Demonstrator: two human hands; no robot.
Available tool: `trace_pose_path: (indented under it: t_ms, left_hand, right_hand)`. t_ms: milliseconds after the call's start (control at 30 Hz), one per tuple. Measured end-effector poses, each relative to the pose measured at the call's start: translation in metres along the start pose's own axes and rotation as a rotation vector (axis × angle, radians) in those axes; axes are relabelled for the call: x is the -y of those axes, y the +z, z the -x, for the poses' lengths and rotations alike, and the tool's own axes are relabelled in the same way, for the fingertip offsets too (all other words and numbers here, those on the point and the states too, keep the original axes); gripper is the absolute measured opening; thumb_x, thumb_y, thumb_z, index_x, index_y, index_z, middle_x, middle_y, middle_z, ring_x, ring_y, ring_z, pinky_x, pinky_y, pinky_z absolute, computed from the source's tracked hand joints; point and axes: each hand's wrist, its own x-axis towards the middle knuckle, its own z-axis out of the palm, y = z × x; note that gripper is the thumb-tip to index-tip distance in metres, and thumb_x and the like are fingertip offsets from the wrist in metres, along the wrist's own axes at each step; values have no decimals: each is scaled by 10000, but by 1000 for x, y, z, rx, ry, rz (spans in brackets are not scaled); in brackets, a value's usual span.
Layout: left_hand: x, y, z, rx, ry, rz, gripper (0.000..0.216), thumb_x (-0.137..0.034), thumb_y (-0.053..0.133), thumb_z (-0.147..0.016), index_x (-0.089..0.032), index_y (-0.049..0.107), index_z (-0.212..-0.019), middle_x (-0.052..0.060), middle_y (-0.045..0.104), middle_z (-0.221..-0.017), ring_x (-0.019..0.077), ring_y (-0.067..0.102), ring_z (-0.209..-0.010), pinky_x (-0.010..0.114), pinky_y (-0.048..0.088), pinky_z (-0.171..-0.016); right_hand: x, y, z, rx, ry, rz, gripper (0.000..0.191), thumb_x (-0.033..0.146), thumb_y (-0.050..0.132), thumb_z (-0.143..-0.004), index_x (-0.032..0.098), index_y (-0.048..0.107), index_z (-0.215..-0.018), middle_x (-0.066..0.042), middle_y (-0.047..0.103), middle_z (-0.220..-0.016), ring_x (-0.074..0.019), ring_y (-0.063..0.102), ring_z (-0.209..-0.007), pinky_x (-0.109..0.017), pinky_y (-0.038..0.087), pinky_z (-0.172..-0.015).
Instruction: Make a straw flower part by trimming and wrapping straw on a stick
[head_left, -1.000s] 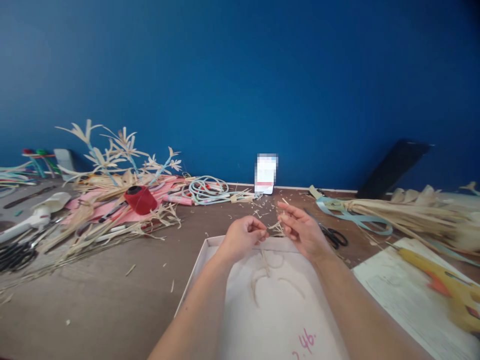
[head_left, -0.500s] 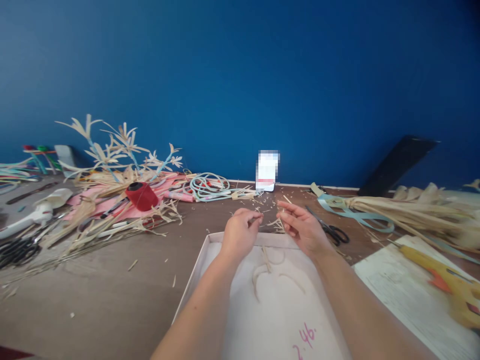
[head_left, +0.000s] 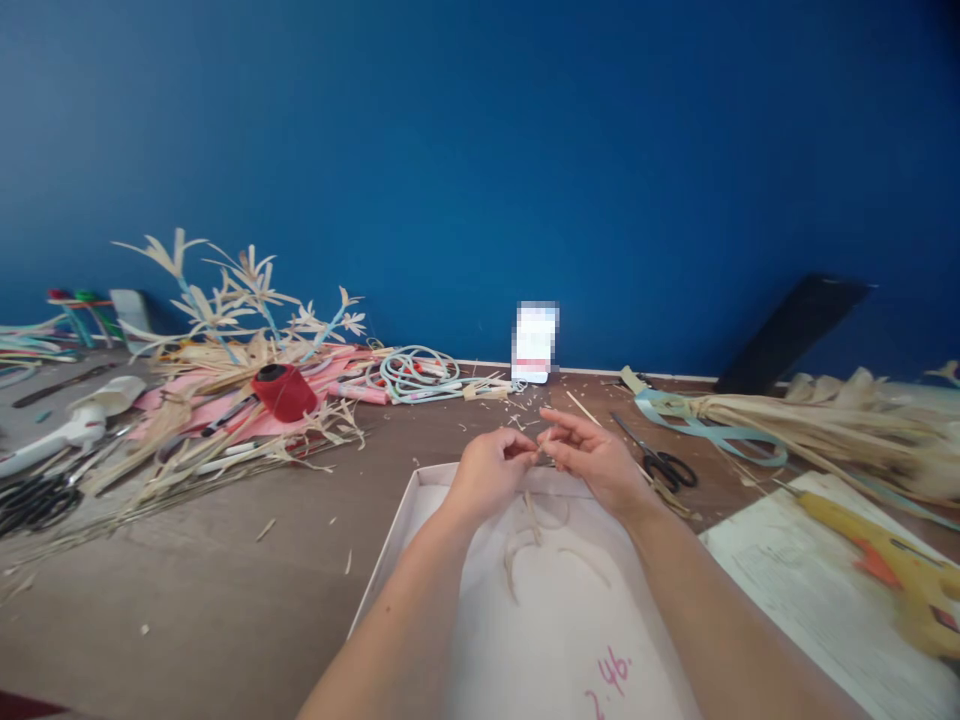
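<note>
Above the far edge of a shallow white box lid (head_left: 480,640), my two hands meet at the fingertips. My left hand (head_left: 491,475) is closed in a pinch; what it grips is too small to make out. Thumb and forefinger of my right hand (head_left: 592,460) also pinch close to the left fingertips, its other fingers loosely bent. Something tiny and pale sits between the hands, its kind unclear. Inside the lid lie thin curled straw-coloured strips (head_left: 514,570) and a pink handwritten number.
Black scissors (head_left: 667,468) lie beyond my right wrist. A yellow glue gun (head_left: 885,550) rests on white paper (head_left: 787,590) at right. Left are a red thread spool (head_left: 285,393), dried-leaf flowers (head_left: 217,305) and coiled pale-blue tubing (head_left: 416,375). A phone (head_left: 534,345) leans against the blue wall.
My hands have come together: the right moved left and slightly down, the left a little right and down. The fingertips now meet, and more of the scissors shows.
</note>
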Motion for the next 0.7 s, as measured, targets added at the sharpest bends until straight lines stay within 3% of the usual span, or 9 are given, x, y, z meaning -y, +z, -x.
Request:
trace_pose_path:
  t_ms: [700]
  left_hand:
    - [3,-1,0,-14,-44,-98,152,-270,511,-709,-184,633,-739,-10,650,-707,117,545,-634,212,377,-572]
  right_hand:
    - [-3,0,0,-23,-35,32,451,311,657,-700,230,581,-1137,-40,589,-913,-68,457,-546,-214,398,-466]
